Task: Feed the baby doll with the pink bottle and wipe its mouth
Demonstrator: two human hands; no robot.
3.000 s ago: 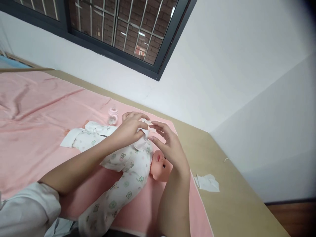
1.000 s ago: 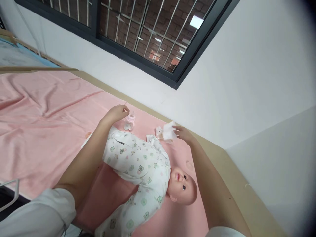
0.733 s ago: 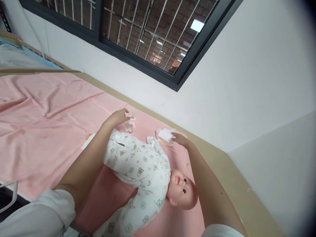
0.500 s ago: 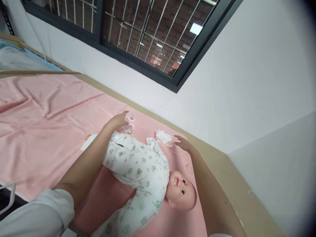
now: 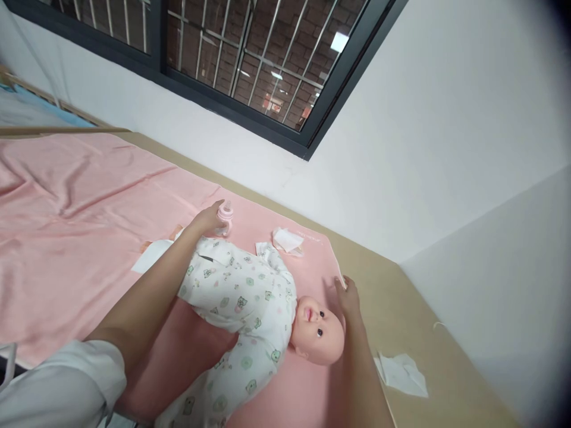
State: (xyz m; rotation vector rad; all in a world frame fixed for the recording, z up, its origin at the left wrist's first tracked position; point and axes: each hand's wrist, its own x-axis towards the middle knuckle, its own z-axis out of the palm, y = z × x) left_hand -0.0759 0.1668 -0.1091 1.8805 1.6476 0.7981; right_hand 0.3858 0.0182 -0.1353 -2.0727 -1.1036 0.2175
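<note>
A baby doll (image 5: 319,333) in a white patterned outfit (image 5: 241,291) lies on its back on a pink blanket (image 5: 98,238), its head toward the right. My left hand (image 5: 209,219) is closed round the side of a small pink and clear baby bottle (image 5: 226,219) beyond the doll's outfit. My right hand (image 5: 348,292) pinches the blanket's right edge beside the doll's head. Between the hands, a crumpled white tissue (image 5: 288,240) lies on the blanket.
Another white tissue (image 5: 404,374) lies on the tan board (image 5: 379,267) at the right. A white wall (image 5: 357,196) and a dark-framed barred window (image 5: 236,119) stand behind. Light-blue bedding (image 5: 40,113) shows at the far left.
My right hand has moved from near the crumpled tissue toward the doll's head and taken the blanket's edge. My left hand has closed on the bottle. The view has shifted, showing the second tissue.
</note>
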